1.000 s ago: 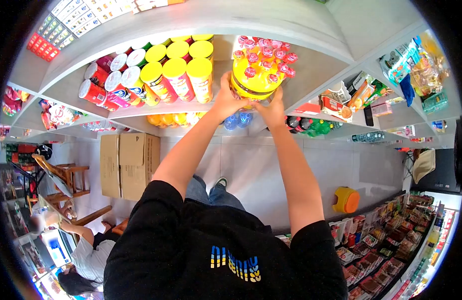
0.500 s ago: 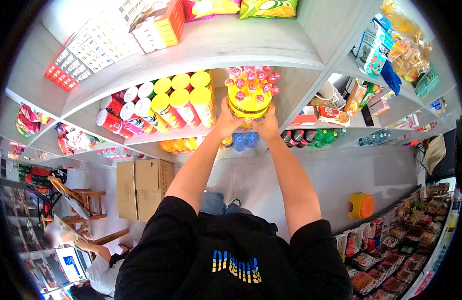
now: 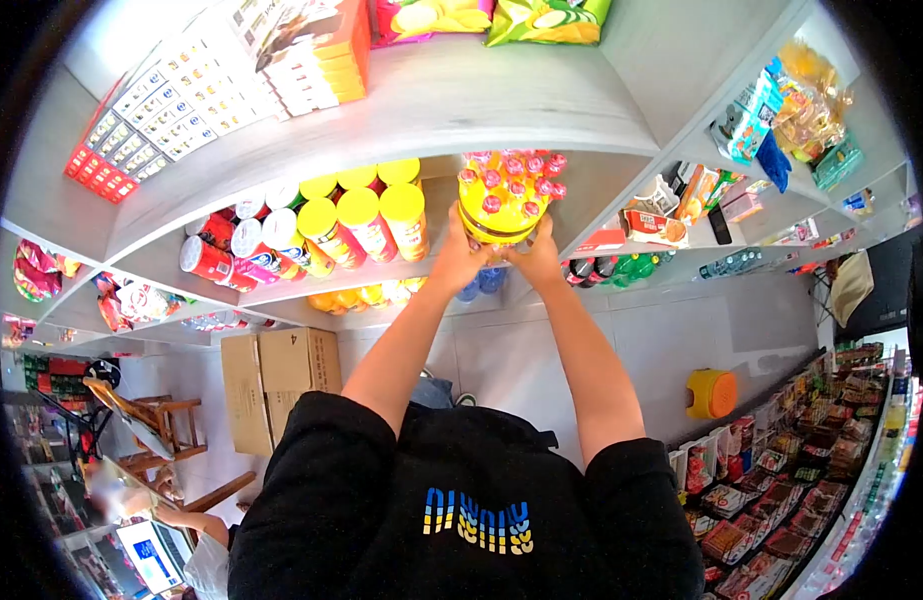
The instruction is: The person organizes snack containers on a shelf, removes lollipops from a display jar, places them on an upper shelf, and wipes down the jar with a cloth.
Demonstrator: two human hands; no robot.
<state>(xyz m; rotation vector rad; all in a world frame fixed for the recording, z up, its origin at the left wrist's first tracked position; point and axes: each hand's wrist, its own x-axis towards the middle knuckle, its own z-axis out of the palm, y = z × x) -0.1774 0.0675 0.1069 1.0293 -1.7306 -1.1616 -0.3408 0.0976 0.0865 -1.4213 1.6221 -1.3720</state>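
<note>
Both hands grip a yellow lollipop tub (image 3: 499, 218) at the shelf's (image 3: 440, 202) front edge, toward its right end.
The left hand (image 3: 461, 255) and right hand (image 3: 535, 257) curve around opposite sides of its lower part, fingers bent; red-wrapped lollipops (image 3: 516, 180) stand out of its top. A narrow bare strip separates it from yellow-lidded canisters (image 3: 363, 225) on the left; more room lies toward the right side wall (image 3: 593, 192).

the view has shifted — snack bags (image 3: 548, 20) now show up top
</note>
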